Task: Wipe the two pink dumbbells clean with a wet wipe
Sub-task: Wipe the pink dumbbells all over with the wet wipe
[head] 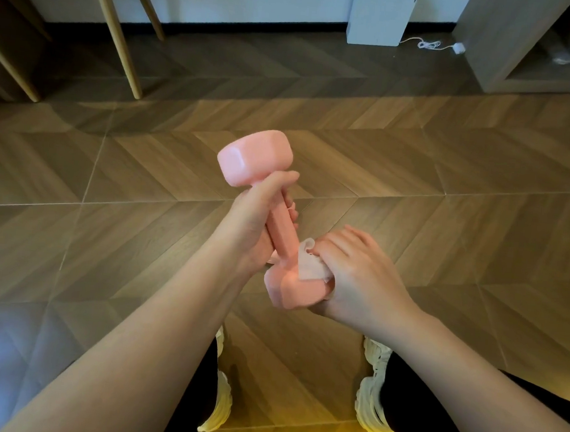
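Pink dumbbell held tilted above the floor.
I see the left hand with fingers clenched round the handle. The right hand has its fingers curled over the wet wipe, pressing it onto the lower head, just beside the left fingers.

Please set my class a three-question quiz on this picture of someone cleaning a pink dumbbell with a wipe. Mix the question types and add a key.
1. True or false: the left hand holds the dumbbell by its handle.
2. Where is the wipe?
A) in the left hand
B) held against the dumbbell's lower end by the right hand
C) wrapped round the upper end
3. Fill in: the number of dumbbells in view is ___.

Key: 1 true; 2 B; 3 one.
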